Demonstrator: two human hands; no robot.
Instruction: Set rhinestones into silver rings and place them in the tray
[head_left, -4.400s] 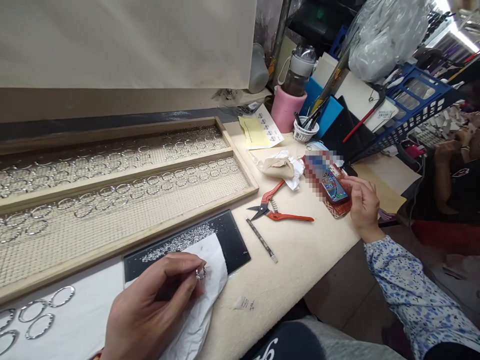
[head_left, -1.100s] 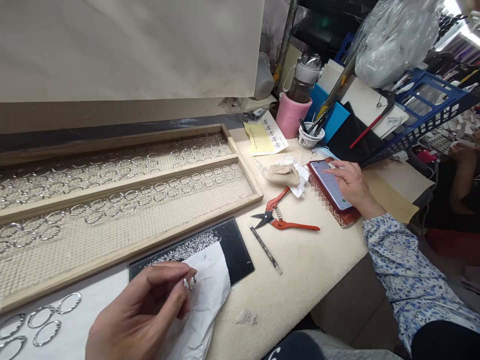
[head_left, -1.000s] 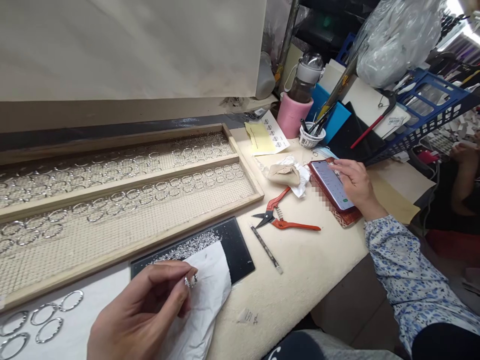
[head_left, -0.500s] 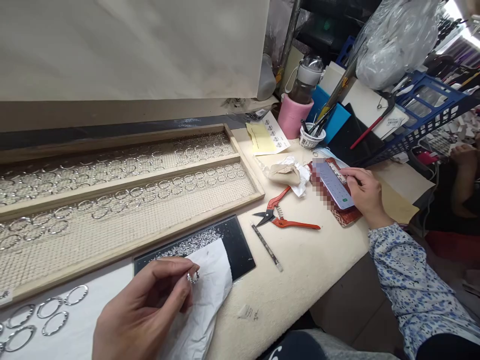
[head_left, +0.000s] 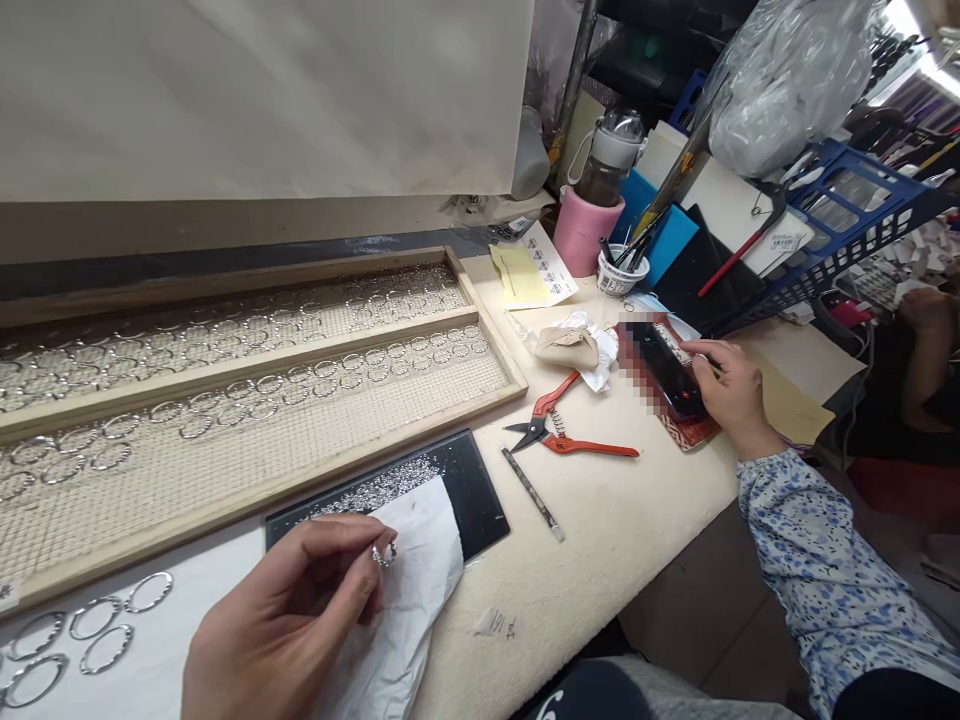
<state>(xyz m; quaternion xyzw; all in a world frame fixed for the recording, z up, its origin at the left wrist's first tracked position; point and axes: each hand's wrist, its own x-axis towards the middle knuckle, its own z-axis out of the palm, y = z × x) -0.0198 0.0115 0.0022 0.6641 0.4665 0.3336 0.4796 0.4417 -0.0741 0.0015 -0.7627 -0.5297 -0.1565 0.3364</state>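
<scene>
My left hand is at the front left, fingers pinched on a small sparkly ring held over a white cloth. The cloth partly covers a black tray strewn with tiny silver stones. My right hand, in a blue-flowered sleeve, rests on the edge of a phone with a dark screen, which lies on a red patterned case. The fingers curl against the phone's right side.
A long wooden mesh frame holds rows of silver rings. Loose silver rings lie at the front left. Red snips, a thin metal file, crumpled paper, a pink cup with bottle and a blue basket stand around. Another person's arm is at the right.
The phone screen has gone from lit to dark, and my right hand has shifted from tapping the screen to its right edge. My left hand keeps holding the ring.
</scene>
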